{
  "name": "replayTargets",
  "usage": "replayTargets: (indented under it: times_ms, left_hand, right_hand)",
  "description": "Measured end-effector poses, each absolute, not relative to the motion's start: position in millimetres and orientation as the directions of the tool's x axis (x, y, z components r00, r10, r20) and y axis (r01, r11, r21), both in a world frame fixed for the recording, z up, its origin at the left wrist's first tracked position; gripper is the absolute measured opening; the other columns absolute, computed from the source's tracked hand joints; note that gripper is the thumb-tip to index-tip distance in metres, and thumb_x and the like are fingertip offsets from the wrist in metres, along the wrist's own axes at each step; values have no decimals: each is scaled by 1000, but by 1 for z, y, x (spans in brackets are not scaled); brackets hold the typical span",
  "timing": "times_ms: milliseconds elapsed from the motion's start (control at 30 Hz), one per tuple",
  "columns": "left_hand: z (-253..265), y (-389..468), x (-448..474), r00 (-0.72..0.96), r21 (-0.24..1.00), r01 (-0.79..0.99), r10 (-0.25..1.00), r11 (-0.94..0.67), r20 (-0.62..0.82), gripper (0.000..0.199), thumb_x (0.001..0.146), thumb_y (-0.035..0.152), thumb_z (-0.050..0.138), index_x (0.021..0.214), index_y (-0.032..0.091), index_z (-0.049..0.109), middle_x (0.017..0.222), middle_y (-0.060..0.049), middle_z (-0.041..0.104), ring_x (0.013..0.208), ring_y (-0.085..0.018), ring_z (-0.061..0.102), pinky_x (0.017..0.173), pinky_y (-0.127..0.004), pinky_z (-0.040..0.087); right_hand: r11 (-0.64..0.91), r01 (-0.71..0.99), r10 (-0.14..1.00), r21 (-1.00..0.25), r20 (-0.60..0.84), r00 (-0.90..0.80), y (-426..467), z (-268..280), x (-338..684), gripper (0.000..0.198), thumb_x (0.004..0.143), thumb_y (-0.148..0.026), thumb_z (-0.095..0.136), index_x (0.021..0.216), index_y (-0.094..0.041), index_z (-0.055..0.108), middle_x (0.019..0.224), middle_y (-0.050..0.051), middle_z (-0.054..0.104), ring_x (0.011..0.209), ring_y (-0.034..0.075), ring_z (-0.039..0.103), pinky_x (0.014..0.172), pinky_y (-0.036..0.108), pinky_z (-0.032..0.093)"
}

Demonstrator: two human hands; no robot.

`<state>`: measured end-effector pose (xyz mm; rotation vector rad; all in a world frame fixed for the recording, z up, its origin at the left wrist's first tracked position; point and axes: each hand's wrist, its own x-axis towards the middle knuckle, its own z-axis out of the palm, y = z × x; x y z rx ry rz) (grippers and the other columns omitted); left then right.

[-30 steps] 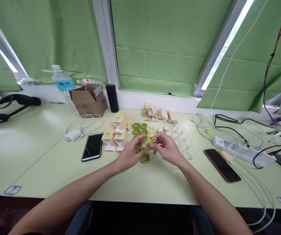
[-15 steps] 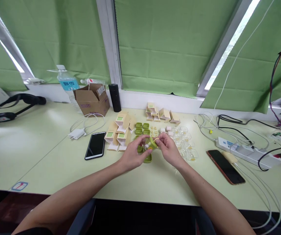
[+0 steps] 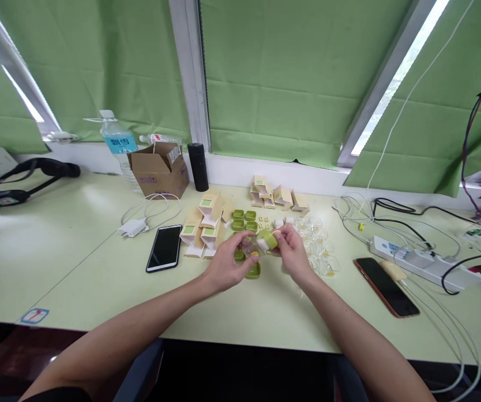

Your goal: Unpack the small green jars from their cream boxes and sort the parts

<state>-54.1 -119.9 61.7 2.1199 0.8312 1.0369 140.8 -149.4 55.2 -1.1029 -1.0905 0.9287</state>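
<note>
My left hand (image 3: 231, 262) is closed around a small clear plastic container (image 3: 249, 245) with a yellow spot near the thumb. Pinched in my right hand (image 3: 293, 252) is a green square cap (image 3: 267, 239), tilted, with a white piece at its underside. The cap and the container are close together; whether they touch I cannot tell. Below and behind my hands stand rows of green square caps (image 3: 253, 271), some hidden by my left hand. Small yellow pieces (image 3: 263, 219), white pieces (image 3: 289, 221) and several clear containers (image 3: 314, 240) lie beyond and beside my right hand.
Folded cream cartons (image 3: 212, 209) stand left of the caps, with more cartons (image 3: 282, 195) at the back. A phone (image 3: 163, 249), white cable and charger (image 3: 132, 228), and cardboard box (image 3: 158, 173) are at left. Another phone (image 3: 386, 287) and a power strip (image 3: 416, 259) are at right.
My right hand has moved slightly right with the green cap, turning it so that its white underside shows. The clear container stays in my left hand, which has barely moved.
</note>
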Motion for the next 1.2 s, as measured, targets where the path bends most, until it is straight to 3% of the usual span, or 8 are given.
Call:
replayTargets:
  times_ms: [133,267,467,633,800,1067,1200]
  left_hand:
    - [52,-112,-55,484,790,223,769,-571,419,44,89,38,65,130,24,58,109,-6,72,98,-24,68,88,-36,55]
    - [47,-105,-56,465,808,137,757,-574,459,52,91,34,64,140,24,51,126,-10,69,117,-26,66,102,-41,52]
    - [53,-114,-54,544,803,166,733,-572,409,44,89,28,68,130,24,53,126,-8,67,121,-26,63,106,-44,51]
    - [56,-132,-43,658,698,204,624,-686,421,45,85,21,72,126,25,54,127,-8,63,124,-27,59,109,-46,48]
    - [52,-139,-32,692,576,268,570,-773,443,47,82,19,76,125,24,56,126,-10,58,122,-30,55,106,-50,48]
    - [89,-65,5,558,589,410,702,-696,442,42,87,16,64,128,18,55,125,-10,62,117,-27,60,104,-42,49]
    - [105,-7,47,542,529,594,787,-607,295,41,85,18,70,124,14,60,123,-13,66,115,-26,62,98,-36,49]
  right_hand:
    - [216,-181,949,-959,163,272,-147,68,157,48,79,-65,74,90,-27,47,84,0,69,78,24,74,68,46,66]
    - [231,-276,944,-933,147,294,-145,74,165,50,73,-60,83,88,-25,50,85,1,73,75,24,75,62,43,67]
    - [334,-348,911,-876,204,359,-144,83,178,48,69,-51,89,86,-23,55,84,1,76,73,22,77,59,33,66]
    - [369,-350,887,-861,212,410,-141,86,186,39,77,-47,84,86,-22,57,82,1,76,75,20,77,59,30,65]
    - [381,-327,868,-865,213,448,-139,83,184,42,75,-49,86,86,-21,57,81,2,76,72,21,77,57,30,63]
    - [504,-275,760,-819,270,591,-140,88,192,40,77,-48,82,89,-23,52,82,0,73,74,20,76,57,28,61]
    - [550,-223,705,-805,305,641,-140,88,193,38,79,-47,80,87,-24,51,79,-3,70,72,17,74,57,26,60]
